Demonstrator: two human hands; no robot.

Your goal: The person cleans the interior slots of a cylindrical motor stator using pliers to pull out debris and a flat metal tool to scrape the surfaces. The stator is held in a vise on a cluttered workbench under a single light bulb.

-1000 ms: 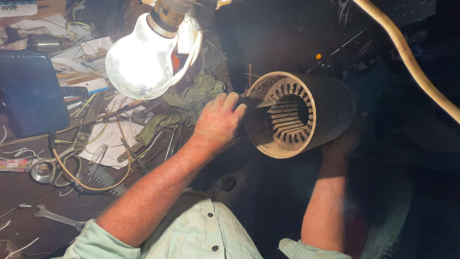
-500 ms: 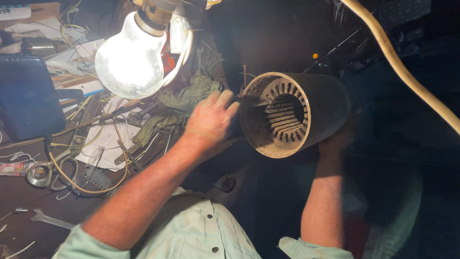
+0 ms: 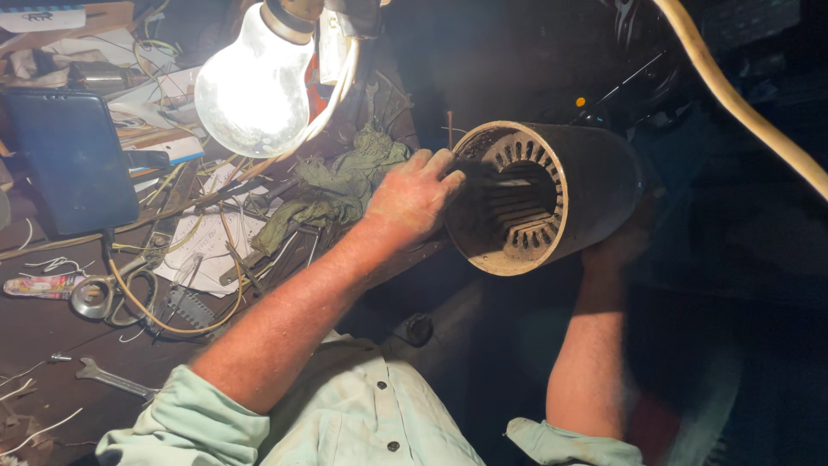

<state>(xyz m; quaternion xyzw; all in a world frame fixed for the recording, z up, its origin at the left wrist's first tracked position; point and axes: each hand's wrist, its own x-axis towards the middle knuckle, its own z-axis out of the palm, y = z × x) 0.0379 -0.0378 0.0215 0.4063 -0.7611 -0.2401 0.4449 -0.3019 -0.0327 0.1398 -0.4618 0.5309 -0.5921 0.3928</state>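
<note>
stator: dark slotted motor stator [image 3: 552, 194], open bore facing the camera, held up off the bench at about 2 o'clock from frame centre
left hand: left hand [image 3: 412, 200] at the stator's 9 o'clock rim, fingers curled, tips into the bore mouth; dark blur there may be a brush or rag, cannot tell which, nor whether the hand grips anything
right hand: right hand [image 3: 619, 243] under the housing at its 5 o'clock, in deep shadow; looks like a supporting hold, grip itself cannot be made out
step: judging by pose, working the inside of the bore/slots with the left while the right steadies the shell
next move: needs the shell kept from rolling and the fingers kept off the slot edges; turning it would bring the other slots round to the hand
bench: cluttered workbench [image 3: 52, 345] at 9 o'clock; lit lamp bulb [image 3: 252, 82] at 11, green rag [image 3: 332, 190] just left of the left hand, spanner [image 3: 112, 377] at 8, dark tablet [image 3: 73, 160] at 10
cable: pale hose [image 3: 742, 103] crossing top right, clear of the stator
</note>
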